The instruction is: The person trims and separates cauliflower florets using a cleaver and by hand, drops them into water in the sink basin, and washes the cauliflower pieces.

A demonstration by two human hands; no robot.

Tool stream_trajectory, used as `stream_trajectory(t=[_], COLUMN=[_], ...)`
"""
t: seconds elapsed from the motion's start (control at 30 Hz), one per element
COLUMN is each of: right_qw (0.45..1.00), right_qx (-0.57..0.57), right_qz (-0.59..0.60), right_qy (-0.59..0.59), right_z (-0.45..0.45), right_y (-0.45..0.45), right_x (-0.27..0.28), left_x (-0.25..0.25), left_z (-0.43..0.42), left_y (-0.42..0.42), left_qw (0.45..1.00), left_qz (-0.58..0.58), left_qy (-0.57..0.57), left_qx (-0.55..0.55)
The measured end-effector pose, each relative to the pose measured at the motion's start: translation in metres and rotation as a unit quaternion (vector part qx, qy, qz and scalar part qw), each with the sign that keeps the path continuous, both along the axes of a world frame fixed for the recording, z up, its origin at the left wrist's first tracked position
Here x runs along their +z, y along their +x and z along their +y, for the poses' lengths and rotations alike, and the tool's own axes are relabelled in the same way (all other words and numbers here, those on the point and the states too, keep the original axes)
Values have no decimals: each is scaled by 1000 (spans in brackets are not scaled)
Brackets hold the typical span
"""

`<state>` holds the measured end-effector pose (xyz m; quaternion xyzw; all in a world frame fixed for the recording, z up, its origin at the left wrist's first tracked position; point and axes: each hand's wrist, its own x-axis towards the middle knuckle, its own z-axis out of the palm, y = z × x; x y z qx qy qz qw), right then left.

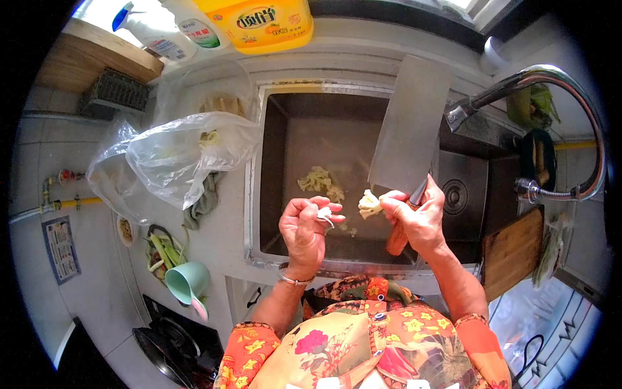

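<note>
Over the left basin of the metal sink (254, 194), my left hand (304, 230) pinches a small white floret piece (324, 214) at its fingertips. My right hand (418, 220) grips the wooden handle (396, 238) of a cleaver, whose broad blade (411, 123) points away over the sink. Between the thumb and fingers of that same hand is a cauliflower floret (370, 205). Several cut florets (315, 179) lie in the basin below, beyond my left hand.
A clear plastic bag (188, 149) lies left of the sink. Bottles (259, 26) stand behind it. The faucet (544, 72) arches at the right above a wooden board (513, 251). A green cup (186, 280) and black pan (159, 353) are at lower left.
</note>
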<state>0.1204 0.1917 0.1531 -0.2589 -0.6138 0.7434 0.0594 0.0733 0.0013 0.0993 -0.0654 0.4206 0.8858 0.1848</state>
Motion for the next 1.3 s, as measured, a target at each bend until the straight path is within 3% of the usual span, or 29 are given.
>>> stream_trajectory(t=[0.03,0.13,0.27,0.33,0.43,0.53,0.7,0.77,1.03,1.3], right_qw=[1000,999,992,990,996,985,960,910,894,830], right_qx=[1,52,106,121,70,-3,27,77,90,146], right_qz=[0,4,3,4,50,71,115,163,211,313], right_qy=[0,-4,-70,-73,18,157,254,373,385,439], right_z=[2,6,3,1,-4,-7,-17,-16,-21,-13], right_y=[-1,-4,-7,-7,-5,1,20,24,18,20], right_x=[0,4,8,5,-3,-4,-4,-12,-8,-20], left_x=[-1,24,20,15,12,7,4,8,5,8], left_z=[-2,4,9,7,9,14,23,25,26,25], left_y=[-4,-15,-20,-18,-8,2,6,6,7,15], left_qw=[1000,987,935,938,945,975,982,981,986,994], left_qz=[0,-25,-55,-73,-107,-124,-144,-152,-137,-52], left_qy=[0,-78,-60,-39,-5,4,3,11,36,53], left_qx=[1,-136,-345,-336,-308,-182,-123,-120,-93,-82])
